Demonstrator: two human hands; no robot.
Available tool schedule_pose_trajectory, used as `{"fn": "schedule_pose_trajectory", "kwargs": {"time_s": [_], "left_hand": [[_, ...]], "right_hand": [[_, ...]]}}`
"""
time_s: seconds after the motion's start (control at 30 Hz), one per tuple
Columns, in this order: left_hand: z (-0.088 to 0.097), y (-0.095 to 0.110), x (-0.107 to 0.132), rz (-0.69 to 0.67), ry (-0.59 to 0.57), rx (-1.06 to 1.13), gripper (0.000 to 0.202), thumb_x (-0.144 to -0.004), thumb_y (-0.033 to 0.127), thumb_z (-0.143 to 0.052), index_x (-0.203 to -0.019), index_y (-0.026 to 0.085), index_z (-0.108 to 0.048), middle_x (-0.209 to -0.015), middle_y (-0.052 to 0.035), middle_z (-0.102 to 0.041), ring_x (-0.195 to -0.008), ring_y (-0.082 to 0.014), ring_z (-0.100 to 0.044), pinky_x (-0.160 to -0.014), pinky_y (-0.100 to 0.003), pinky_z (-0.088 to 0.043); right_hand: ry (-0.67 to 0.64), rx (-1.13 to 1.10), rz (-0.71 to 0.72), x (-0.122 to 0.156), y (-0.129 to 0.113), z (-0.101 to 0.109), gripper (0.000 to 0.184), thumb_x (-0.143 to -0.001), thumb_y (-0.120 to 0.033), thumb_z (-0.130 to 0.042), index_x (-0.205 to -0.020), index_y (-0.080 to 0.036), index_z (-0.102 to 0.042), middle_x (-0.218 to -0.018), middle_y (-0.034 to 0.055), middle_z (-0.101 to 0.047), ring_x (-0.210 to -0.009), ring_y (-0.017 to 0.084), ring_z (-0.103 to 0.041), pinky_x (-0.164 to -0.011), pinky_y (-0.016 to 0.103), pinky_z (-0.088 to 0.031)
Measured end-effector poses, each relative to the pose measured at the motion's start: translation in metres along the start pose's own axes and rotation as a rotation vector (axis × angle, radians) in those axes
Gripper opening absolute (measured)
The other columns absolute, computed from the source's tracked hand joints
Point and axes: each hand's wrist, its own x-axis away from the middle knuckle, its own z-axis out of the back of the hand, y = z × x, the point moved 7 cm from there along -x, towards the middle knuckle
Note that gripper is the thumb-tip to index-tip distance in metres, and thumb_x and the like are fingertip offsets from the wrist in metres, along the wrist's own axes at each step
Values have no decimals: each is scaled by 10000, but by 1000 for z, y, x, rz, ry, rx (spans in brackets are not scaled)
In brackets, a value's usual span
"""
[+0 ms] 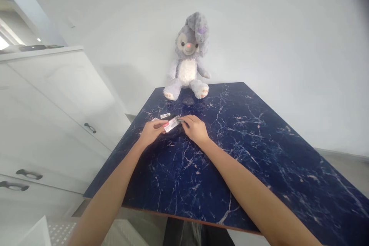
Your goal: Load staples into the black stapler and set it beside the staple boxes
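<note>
Both my hands meet over the far left part of a dark blue marbled table (230,153). My left hand (150,132) pinches the near end of a small white card with a red patch (170,124). My right hand (195,128) is closed at the card's other end, its fingertips on a small grey-green thing I cannot make out. A dark object lies under the hands, mostly hidden.
Another small white card (165,115) lies on the table just beyond my left hand. A grey plush rabbit (188,59) sits at the far edge against the white wall, a dark patch in front of it. White cabinets with dark handles (52,123) stand at the left.
</note>
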Motion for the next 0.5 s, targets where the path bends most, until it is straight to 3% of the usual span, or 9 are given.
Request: {"fn": "schedule_pose_trajectory", "kwargs": {"time_s": [0.2, 0.37, 0.5], "left_hand": [[-4, -16, -2, 54, -34, 130, 343, -770, 350, -796, -1079, 201, -795, -1020, -72, -763, -845, -208, -712, -765, -356, -616], [-11, -28, -1, 145, -66, 311, 397, -745, 373, -829, -1096, 193, -783, -1042, -81, -752, -901, -207, -707, -779, -338, -611], [-17, -28, 0, 123, -52, 328, 401, -748, 384, -831, -1097, 194, -775, -1053, -82, -754, -902, -207, -704, -766, -336, -615]], "right_hand": [[-47, -236, 64, -1, 0, -4, 269, -964, -219, -565, -1142, -285, -755, -1164, 64, -681, -991, 200, -658, -906, 346, -546], [7, -404, -136, -6, 19, 0, 257, -952, -253, -553, -1090, -250, -770, -1007, 58, -712, -831, 176, -669, -776, 318, -552], [4, -441, -253, -6, 28, 0, 207, -877, -266, -621, -1032, -223, -750, -927, 33, -736, -720, 160, -646, -729, 307, -536]]}}
